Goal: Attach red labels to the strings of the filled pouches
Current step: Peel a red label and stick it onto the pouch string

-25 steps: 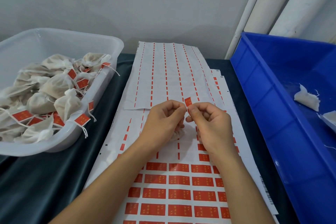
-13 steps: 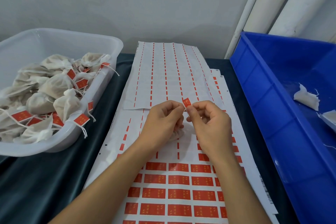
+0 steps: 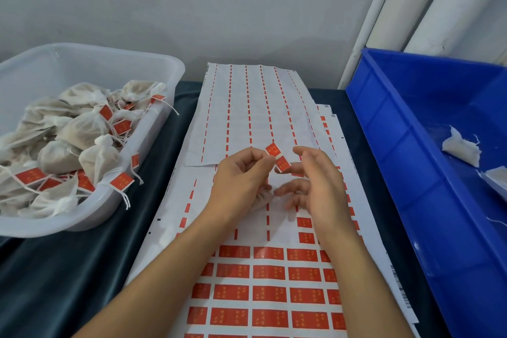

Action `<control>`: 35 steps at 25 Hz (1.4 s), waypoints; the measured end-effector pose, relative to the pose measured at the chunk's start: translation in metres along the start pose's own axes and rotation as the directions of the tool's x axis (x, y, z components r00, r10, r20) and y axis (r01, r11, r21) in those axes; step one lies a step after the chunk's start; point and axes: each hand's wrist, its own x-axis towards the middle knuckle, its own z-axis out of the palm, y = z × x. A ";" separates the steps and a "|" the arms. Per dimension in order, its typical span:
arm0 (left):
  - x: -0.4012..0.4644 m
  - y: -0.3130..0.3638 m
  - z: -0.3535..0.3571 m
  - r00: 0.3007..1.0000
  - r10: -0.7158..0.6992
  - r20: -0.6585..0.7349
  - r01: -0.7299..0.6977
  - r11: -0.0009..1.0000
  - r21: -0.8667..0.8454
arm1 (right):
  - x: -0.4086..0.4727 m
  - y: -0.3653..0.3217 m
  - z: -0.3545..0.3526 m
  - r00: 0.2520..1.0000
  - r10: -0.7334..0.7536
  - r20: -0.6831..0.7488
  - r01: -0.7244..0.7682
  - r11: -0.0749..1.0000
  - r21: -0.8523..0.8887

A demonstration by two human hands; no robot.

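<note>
My left hand [image 3: 238, 181] pinches a small red label [image 3: 274, 150] between thumb and forefinger, above the label sheets. The label stands partly unfolded, in two red halves. A white pouch [image 3: 262, 196] peeks out under the lower fingers of that hand, mostly hidden; its string cannot be made out. My right hand [image 3: 321, 186] hovers just right of the label with its fingers spread and relaxed, holding nothing. A sheet of unused red labels [image 3: 269, 293] lies below my hands.
A clear plastic tub [image 3: 82, 63] at the left holds several filled pouches with red labels [image 3: 82, 129]. A blue bin [image 3: 411, 145] at the right holds a few white pouches [image 3: 462, 148]. Emptied label sheets [image 3: 247, 107] lie on the dark table behind my hands.
My right hand has let go of the label and opened its fingers. The label, folded small before, now shows two red halves in my left hand's pinch.
</note>
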 end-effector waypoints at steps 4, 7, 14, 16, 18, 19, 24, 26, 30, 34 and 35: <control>-0.004 0.004 0.000 0.998 0.020 0.061 -0.017 0.999 -0.049 | 0.003 0.000 -0.002 0.993 0.065 0.101 -0.084 0.977 0.198; -0.005 0.005 0.000 0.997 0.024 0.067 -0.023 0.999 -0.028 | 0.003 0.001 -0.003 0.995 0.034 0.095 -0.053 0.976 0.210; -0.003 0.003 0.002 0.999 0.005 0.047 -0.004 1.000 -0.004 | 0.004 0.003 -0.006 1.000 -0.021 -0.012 0.023 0.980 0.196; -0.003 0.003 0.002 0.999 0.006 0.041 -0.006 1.000 -0.005 | 0.004 0.003 -0.005 0.998 -0.036 -0.044 0.043 0.983 0.177; -0.003 0.003 0.003 0.999 0.013 0.033 -0.013 1.000 -0.007 | 0.004 0.003 -0.004 0.995 -0.062 -0.079 0.074 0.984 0.160; -0.003 0.003 0.003 1.000 0.014 0.028 -0.014 1.000 -0.002 | 0.004 0.003 -0.005 0.993 -0.076 -0.093 0.090 0.984 0.151; -0.003 0.002 0.004 1.000 0.019 0.015 -0.019 1.000 0.020 | 0.004 0.004 -0.005 0.988 -0.102 -0.116 0.118 0.983 0.138; -0.003 0.000 0.004 1.000 0.029 0.010 -0.029 0.999 0.031 | 0.004 0.004 -0.005 0.988 -0.108 -0.115 0.124 0.982 0.142; -0.001 -0.002 0.004 0.999 0.035 -0.017 -0.034 0.997 0.063 | 0.004 0.003 -0.005 0.987 -0.122 -0.103 0.138 0.978 0.156; 0.000 -0.003 0.005 0.999 0.009 -0.032 -0.006 0.997 0.075 | 0.006 0.000 -0.006 0.987 -0.126 -0.097 0.146 0.960 0.240; 0.000 -0.003 0.005 0.999 0.003 -0.035 0.000 0.997 0.082 | 0.006 0.000 -0.006 0.987 -0.121 -0.107 0.145 0.958 0.249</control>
